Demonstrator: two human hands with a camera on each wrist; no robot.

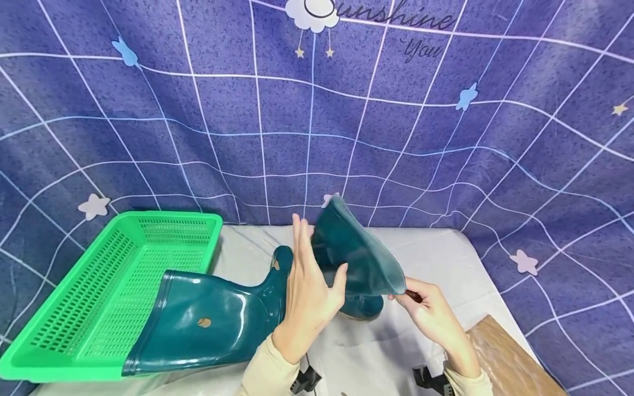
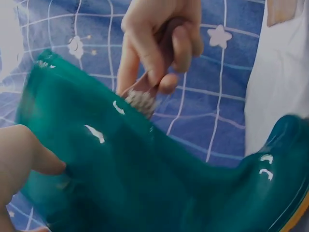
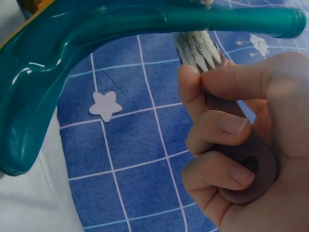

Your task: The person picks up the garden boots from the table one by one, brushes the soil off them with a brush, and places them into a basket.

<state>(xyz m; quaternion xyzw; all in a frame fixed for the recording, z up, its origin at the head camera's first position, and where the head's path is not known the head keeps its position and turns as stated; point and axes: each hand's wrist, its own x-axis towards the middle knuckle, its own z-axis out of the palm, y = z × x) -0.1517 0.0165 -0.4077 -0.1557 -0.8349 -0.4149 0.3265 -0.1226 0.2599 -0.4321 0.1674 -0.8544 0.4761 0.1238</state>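
Observation:
One green rain boot (image 1: 346, 247) is tilted on its side, its wide shaft opening towards the right. My left hand (image 1: 317, 286) grips the shaft from the left: its fingers extend along one side and the thumb (image 2: 46, 157) presses on the glossy surface. My right hand (image 1: 428, 313) holds a brush (image 3: 236, 116) by its brown handle, fingers curled round it. The brush's pale, clumped bristles (image 3: 198, 46) touch the side of the shaft. A second green rain boot (image 1: 208, 319) lies to the left, its shaft over the green basket's edge.
A green plastic basket (image 1: 116, 368) stands at the left on the white-covered table (image 1: 421, 247). At the right front is a brown wood-like board (image 1: 510, 357). Behind the table hangs a blue gridded curtain (image 1: 317, 121) with stars.

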